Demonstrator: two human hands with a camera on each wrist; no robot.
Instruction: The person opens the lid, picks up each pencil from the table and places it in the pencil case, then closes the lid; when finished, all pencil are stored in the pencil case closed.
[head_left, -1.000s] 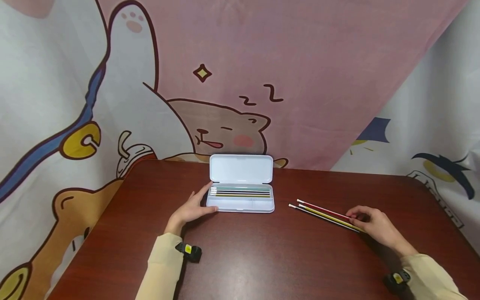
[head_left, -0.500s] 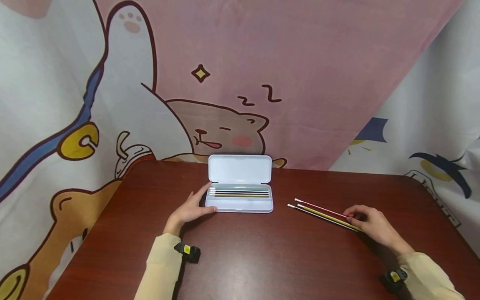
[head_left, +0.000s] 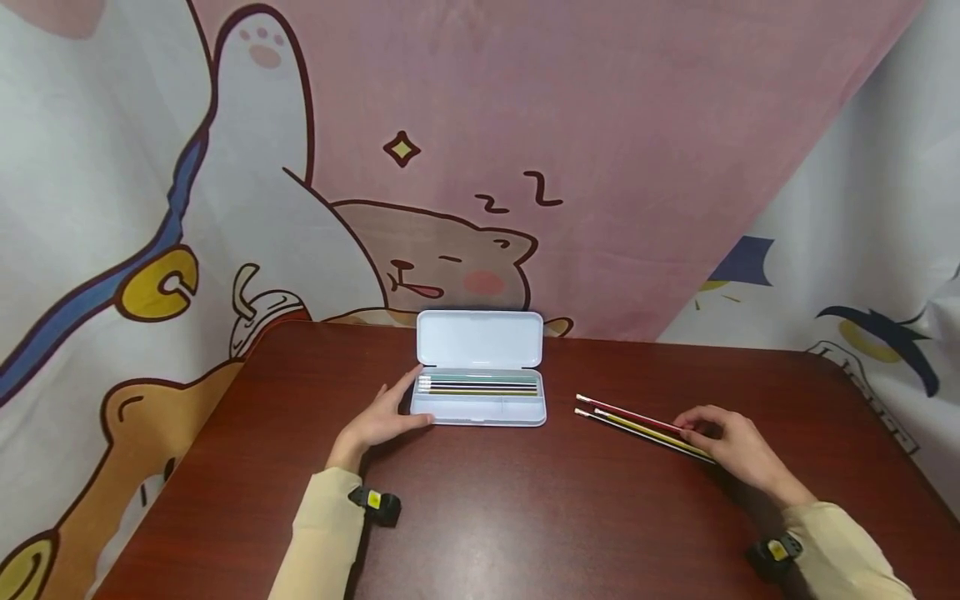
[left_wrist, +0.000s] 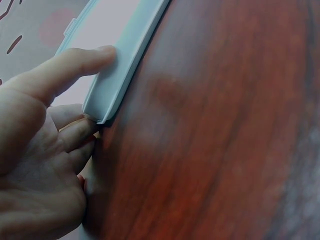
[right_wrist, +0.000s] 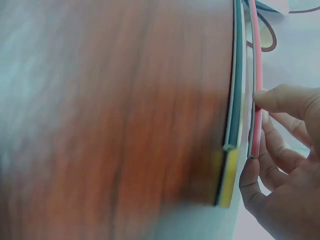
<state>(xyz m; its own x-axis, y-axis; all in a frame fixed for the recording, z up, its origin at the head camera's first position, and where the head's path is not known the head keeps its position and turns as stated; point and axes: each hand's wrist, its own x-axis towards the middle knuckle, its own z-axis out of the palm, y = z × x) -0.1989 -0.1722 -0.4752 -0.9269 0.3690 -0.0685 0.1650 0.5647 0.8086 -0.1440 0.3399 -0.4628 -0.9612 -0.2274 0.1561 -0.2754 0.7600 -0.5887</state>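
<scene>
From the head view, the open pencil case (head_left: 480,398) sits at about 12 o'clock on the dark red table (head_left: 525,517), lid up, with a few pencils already lying in the back tray. The left hand (head_left: 378,419) rests flat against its 9 o'clock end, fingers straight and relaxed, bracing rather than gripping. Over at 3 o'clock the right hand (head_left: 731,446) has its curled fingertips on the near ends of the loose pencils (head_left: 637,423), which fan out toward the case.

Left wrist view: the thumb (left_wrist: 75,62) lies on the case wall and the other fingers tuck against its corner. That's a light hold, so a bump from a pencil could probably skate the case away.

Right wrist view: it's blurry, but the fingertips (right_wrist: 265,100) pinch the red pencil (right_wrist: 256,75) while the green and yellow ones lie just beside it. Honestly the risk looks like grabbing unevenly, so one pencil rolls off or the bunch splays.
</scene>
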